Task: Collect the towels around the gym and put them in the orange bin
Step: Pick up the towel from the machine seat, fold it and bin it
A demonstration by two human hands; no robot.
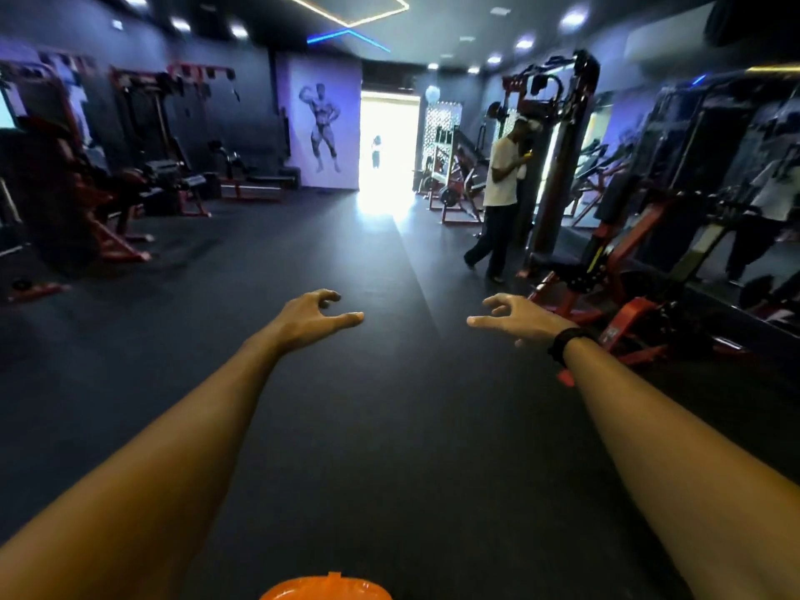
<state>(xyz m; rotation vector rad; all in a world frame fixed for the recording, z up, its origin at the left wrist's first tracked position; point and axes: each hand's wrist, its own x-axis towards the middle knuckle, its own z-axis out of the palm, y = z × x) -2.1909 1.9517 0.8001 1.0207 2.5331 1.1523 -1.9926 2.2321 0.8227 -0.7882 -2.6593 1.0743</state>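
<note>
Dark gym floor [389,383] stretches ahead of me. Both my arms reach out above the orange bin [325,588], which sits low by my body. My left hand [314,316] and right hand [517,316] hold nothing, fingers loose and spread. I see no towels.

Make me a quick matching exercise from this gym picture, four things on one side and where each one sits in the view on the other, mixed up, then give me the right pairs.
Things:
1. orange bin
2. bodybuilder mural
3. black wristband
4. person in white shirt

Places:
A. on the far wall, left of the bright doorway
B. at the bottom edge, between the forearms
C. standing by the machines on the right
D. on the right hand's wrist

Pairs: 1-B, 2-A, 3-D, 4-C
</note>
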